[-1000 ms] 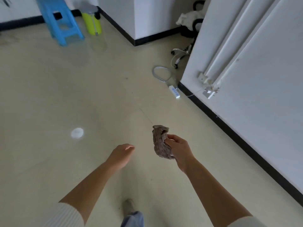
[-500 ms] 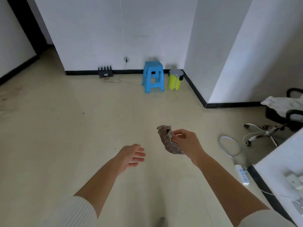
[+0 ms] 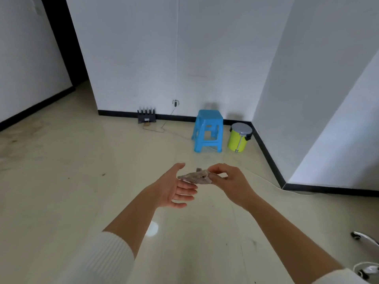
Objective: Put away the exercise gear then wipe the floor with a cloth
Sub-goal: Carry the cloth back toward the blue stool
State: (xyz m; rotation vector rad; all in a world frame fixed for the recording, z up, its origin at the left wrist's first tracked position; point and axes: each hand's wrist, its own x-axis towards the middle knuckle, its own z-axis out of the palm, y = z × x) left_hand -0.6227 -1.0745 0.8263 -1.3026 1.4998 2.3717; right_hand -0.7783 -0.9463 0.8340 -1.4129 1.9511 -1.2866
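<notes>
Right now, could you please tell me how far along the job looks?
No exercise gear shows in this view, so putting away looks done, though much of the room is unseen. The right hand pinches the cloth, its other end against the open left hand. Wiping is left: the cloth is off the floor, where dark specks lie.

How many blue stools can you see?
1. The blue plastic stool stands on the floor by the far wall, between the black router and the yellow-green pedal bin. More could be outside the camera's view.
</notes>
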